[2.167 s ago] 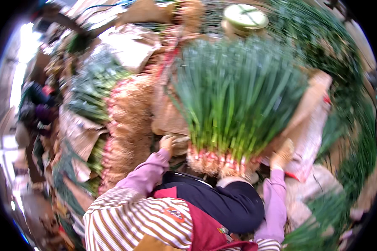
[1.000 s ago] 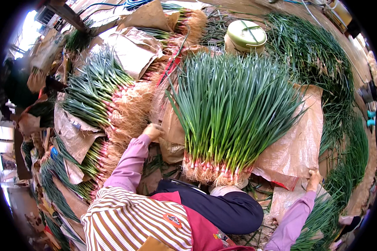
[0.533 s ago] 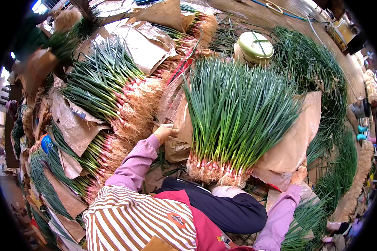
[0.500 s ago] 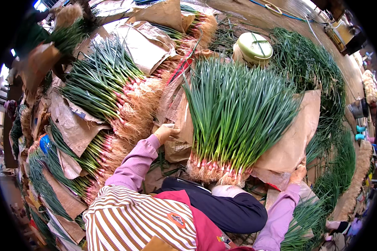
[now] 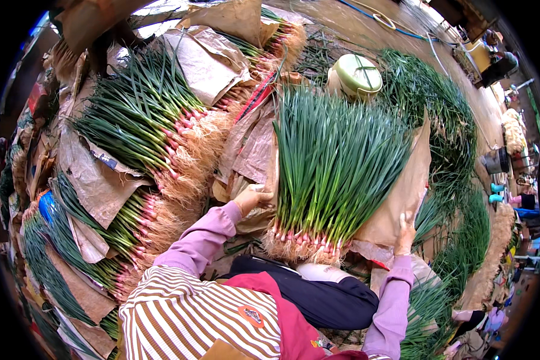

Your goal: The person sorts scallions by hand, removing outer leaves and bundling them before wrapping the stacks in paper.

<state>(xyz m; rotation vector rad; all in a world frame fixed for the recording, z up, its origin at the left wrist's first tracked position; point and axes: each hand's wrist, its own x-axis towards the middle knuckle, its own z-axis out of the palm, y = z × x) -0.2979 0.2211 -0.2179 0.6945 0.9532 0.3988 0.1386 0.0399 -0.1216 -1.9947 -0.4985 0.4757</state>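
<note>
A broad bunch of spring onions [image 5: 336, 162] lies before me, its green leaves fanned away and its pinkish bulbs and tangled roots toward my lap. Beneath and beside it is a brown paper sheet [image 5: 385, 213], its right side raised against the leaves. My left hand [image 5: 253, 199] is closed on the paper's left edge, close to the stems. At the lower right, my right hand [image 5: 405, 234] holds the raised right side of the sheet. Some fingers of both hands are hidden by paper.
More onion bunches [image 5: 144, 123] with brown paper pile up at the left. A pale green lidded tub [image 5: 355, 77] stands beyond the bunch. Loose green leaves [image 5: 441, 114] heap along the right. A blue hose [image 5: 396, 25] crosses the floor at the back.
My right hand has moved up and left, and the sheet's right side has risen toward the leaves. My left hand has shifted slightly right, closer to the stems.
</note>
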